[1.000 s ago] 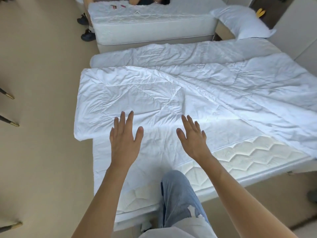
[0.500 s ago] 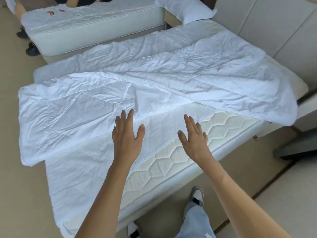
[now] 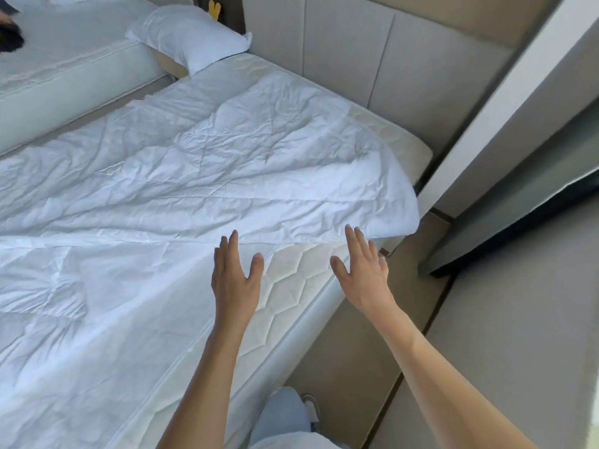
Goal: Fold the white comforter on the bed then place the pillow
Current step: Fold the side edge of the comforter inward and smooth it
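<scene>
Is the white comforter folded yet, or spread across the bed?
Mostly spread. The white comforter lies wrinkled across the mattress, with only one edge layered over itself. Both hands hover open.

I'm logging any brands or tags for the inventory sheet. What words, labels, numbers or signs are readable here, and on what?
None can be read in this view.
white comforter: plain fabric, no tag or print shows.
mattress: only a stitched hexagon pattern, no lettering.
pillow: plain white, no label shows.
yellow object behind the pillow: too small to show any marking.
</scene>
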A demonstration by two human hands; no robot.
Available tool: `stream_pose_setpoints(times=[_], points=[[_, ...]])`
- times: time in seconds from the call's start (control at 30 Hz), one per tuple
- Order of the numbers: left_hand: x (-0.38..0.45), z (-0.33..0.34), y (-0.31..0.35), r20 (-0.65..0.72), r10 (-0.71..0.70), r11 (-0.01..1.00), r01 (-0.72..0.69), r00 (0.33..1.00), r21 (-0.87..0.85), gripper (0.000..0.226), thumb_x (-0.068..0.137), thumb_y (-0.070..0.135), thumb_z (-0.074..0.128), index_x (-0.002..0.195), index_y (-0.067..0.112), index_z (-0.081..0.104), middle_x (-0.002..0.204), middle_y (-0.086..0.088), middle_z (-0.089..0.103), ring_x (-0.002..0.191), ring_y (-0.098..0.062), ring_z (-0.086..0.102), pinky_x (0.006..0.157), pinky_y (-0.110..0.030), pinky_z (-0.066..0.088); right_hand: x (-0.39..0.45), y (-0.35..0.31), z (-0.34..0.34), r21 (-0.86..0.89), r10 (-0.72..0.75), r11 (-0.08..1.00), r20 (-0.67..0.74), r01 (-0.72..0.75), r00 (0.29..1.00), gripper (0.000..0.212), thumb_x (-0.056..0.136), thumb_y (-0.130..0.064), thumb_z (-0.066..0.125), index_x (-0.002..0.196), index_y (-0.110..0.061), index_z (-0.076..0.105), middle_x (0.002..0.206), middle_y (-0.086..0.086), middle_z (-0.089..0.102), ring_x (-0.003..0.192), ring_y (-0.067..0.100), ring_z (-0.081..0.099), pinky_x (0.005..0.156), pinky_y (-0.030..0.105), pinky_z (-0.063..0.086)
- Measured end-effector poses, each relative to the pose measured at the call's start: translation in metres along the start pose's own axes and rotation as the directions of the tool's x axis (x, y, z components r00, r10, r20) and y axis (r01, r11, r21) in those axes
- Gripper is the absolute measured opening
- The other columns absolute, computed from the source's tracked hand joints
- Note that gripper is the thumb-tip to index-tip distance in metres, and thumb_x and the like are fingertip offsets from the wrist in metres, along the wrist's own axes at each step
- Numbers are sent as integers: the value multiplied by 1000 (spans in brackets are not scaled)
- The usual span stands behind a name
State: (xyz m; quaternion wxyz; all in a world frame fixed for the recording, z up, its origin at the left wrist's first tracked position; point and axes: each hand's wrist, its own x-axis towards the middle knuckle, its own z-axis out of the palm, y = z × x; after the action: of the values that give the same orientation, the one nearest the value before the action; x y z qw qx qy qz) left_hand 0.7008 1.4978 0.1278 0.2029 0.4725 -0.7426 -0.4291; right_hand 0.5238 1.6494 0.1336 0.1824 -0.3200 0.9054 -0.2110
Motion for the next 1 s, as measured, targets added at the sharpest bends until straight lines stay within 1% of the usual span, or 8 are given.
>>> stream_pose_setpoints(times=[0.1,0.23,0.33,0.47,0.6,0.8,0.9,1.0], points=[[35,48,23,49,-22,996,26,999,-82,71,94,53,43,159,34,21,169,7,17,156,-12,11,125,-45,15,41,28,-17,-17,6,1000,-1,-6,1000,70,103,-47,38,160,-32,1,169,-3,3,155,31,2,122,58,10],[85,112,40,79,-92,971,108,993,-213,61,103,37,49,158,34,23,167,11,20,153,-9,19,123,-38,22,105,60,-29,-82,-18,996,26,21,999,71,102,-48,40,160,-30,3,169,-3,5,154,32,5,121,60,14],[125,158,36,84,-259,901,272,962,-338,60,104,37,49,158,36,22,167,11,20,152,-12,24,118,-34,25,157,83,-28,-72,18,997,105,-10,994,71,102,-50,38,159,-32,0,169,-5,1,155,29,1,122,58,12],[167,213,15,133,-585,676,572,800,-465,63,104,41,47,159,33,20,166,0,25,149,-23,32,115,-42,28,217,109,-16,16,93,995,234,-99,968,70,103,-49,39,160,-32,1,169,-8,-1,156,26,0,123,54,12],[185,256,-4,218,-721,446,682,657,-580,69,102,47,51,160,31,18,166,-3,26,149,-26,31,118,-44,27,254,129,-1,102,129,979,357,-176,925,70,103,-50,39,159,-33,3,169,-11,3,156,20,5,123,51,18],[198,310,2,217,-853,151,622,475,-768,73,100,47,56,160,30,18,164,-7,27,149,-28,32,121,-44,28,292,147,10,186,2,974,571,-132,821,71,101,-50,43,159,-31,8,168,-9,8,155,18,11,123,41,21],[200,336,6,211,-884,93,599,417,-795,75,100,45,57,160,26,15,164,-9,25,150,-29,29,122,-47,27,312,162,13,189,-64,978,681,-91,730,69,102,-49,45,160,-29,13,168,-9,12,154,13,13,124,36,18],[205,350,14,207,-903,47,567,376,-822,77,100,41,58,160,24,13,164,-10,25,148,-31,31,120,-47,27,329,174,10,187,-78,979,721,-84,689,64,103,-46,45,159,-26,20,166,-5,22,152,16,24,121,34,22]])
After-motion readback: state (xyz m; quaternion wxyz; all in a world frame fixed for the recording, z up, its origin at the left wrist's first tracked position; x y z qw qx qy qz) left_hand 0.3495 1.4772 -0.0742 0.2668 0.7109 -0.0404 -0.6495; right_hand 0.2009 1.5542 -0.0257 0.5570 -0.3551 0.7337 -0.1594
